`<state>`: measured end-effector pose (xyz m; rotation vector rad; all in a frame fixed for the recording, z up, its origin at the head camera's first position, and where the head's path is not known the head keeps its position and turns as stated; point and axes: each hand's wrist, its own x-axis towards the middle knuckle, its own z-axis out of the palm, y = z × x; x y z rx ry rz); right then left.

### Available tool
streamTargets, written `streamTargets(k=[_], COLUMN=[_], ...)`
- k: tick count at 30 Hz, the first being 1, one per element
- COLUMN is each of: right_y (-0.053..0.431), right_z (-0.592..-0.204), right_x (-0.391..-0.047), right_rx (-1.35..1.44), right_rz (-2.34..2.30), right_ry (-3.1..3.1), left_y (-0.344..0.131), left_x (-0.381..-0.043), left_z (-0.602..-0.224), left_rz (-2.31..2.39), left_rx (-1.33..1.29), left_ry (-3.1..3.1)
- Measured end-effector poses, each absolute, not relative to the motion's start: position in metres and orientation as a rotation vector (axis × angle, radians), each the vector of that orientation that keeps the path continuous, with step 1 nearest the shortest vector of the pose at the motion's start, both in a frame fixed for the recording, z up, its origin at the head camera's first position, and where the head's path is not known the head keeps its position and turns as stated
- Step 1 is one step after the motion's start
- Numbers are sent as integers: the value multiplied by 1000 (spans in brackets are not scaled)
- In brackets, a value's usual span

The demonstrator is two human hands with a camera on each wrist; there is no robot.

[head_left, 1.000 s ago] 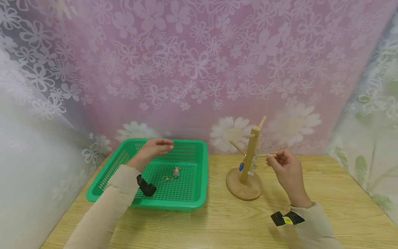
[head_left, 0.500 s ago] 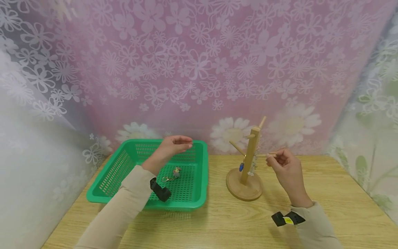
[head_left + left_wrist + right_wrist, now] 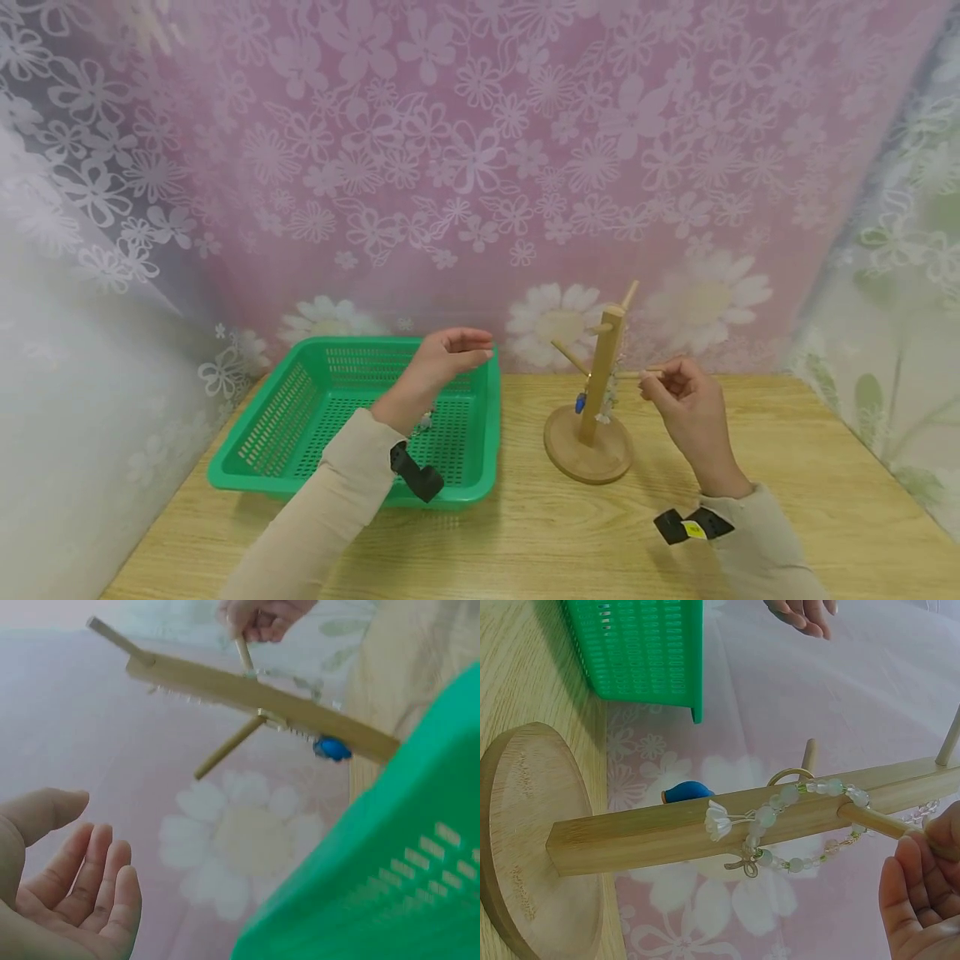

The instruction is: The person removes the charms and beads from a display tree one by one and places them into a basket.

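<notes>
My left hand [image 3: 453, 362] hovers over the green basket's right back part, fingers extended and holding nothing. To the right stands a wooden peg stand [image 3: 602, 367] with a round base. My right hand [image 3: 686, 396] pinches the tip of its right-hand wooden peg [image 3: 881, 823] between thumb and fingers. A pale green beaded bracelet [image 3: 788, 795] with a white flower charm hangs on that peg against the post. A blue charm [image 3: 332, 748] hangs from the left-hand peg [image 3: 229, 748] by a gold ring. Inside the basket a small keychain [image 3: 425, 420] is partly hidden by my left wrist.
The green basket [image 3: 491, 442] with slotted walls sits on the wood-grain table [image 3: 525, 542], left of the stand. More pegs stick out near the post's top, one a slanting upper peg [image 3: 630, 295]. A flowered pink cloth [image 3: 480, 208] hangs behind the table.
My left hand has moved right across the basket, toward the stand, and its wrist now partly covers the keychain. My right hand stays at the peg tip.
</notes>
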<state>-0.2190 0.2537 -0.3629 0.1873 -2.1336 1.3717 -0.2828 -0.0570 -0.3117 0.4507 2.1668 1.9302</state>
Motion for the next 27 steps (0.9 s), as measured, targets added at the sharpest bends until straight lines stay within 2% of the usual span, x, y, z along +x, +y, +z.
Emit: streamTargets(k=[16,27], right_y=[254,255], right_z=[-364,-366], right_x=[-222,-224], right_rx=[192,176], right_rz=[1416,1417], right_ry=[-2099,-2102], left_y=[-9,28], left_x=[-266,-246], left_z=[-322,-328], left_rz=[2217,2329], left_rx=[419,247], left_ry=[2011,1975])
